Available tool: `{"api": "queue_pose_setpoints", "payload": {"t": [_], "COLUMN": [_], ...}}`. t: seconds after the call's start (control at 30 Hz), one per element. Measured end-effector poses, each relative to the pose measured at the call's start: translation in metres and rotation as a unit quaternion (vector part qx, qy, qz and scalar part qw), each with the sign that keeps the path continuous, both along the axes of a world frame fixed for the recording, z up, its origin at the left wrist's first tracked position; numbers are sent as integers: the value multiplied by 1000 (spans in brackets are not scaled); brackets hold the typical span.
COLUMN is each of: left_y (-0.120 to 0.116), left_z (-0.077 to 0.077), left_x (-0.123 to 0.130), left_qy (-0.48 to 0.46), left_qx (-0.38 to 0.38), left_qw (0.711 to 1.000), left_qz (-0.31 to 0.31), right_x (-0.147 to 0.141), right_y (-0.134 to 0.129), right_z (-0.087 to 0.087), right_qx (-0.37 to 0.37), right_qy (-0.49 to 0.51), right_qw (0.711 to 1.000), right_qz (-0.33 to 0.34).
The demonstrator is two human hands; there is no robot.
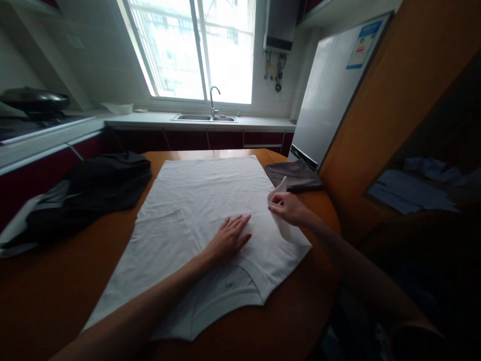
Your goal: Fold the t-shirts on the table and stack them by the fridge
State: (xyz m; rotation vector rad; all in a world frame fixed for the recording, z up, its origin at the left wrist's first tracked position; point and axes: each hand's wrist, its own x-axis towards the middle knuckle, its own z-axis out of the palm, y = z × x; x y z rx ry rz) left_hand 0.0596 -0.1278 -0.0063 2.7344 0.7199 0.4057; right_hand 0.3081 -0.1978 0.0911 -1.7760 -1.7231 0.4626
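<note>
A white T-shirt [210, 185] lies spread on the wooden table [300, 301], its neckline toward me and its hem at the far side. My left hand [230, 238] rests flat on the shirt just beyond the collar, fingers stretched out. At the shirt's right side, my right hand [288, 208] pinches the edge of the sleeve and holds it up off the table. The lifted sleeve cloth stands up around those fingers. The left sleeve is partly hidden by my left forearm.
A folded grey garment [295, 175] lies at the table's far right. Dark clothing [93, 183] is heaped at the left edge. Beyond the table are a counter with a sink [193, 118], a wok [35, 98] on the stove, and a fridge [330, 90].
</note>
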Motion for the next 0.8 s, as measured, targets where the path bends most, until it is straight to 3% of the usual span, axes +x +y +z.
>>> {"api": "queue_pose_setpoints", "payload": {"t": [0.07,0.13,0.3,0.4,0.57,0.8], "left_y": [1,1,1,-1,-8,-9], "left_z": [-3,-6,-6,3,23,34], "left_x": [0,0,-1,-3,-4,1], "left_qy": [-21,-31,-21,-34,-11,34], "left_qx": [-5,-7,14,60,122,205], "left_qw": [1000,999,1000,997,983,966], "left_qz": [18,25,5,-30,-139,-153], "right_x": [-8,-1,53,81,105,106], "right_y": [9,19,54,67,70,72], "right_z": [-6,-10,-18,-34,-69,-84], "right_qx": [-82,-126,-36,12,75,98], "right_qy": [58,103,149,199,191,103], "right_qw": [992,982,988,978,978,990], "right_qz": [71,91,-29,-56,-26,0]}}
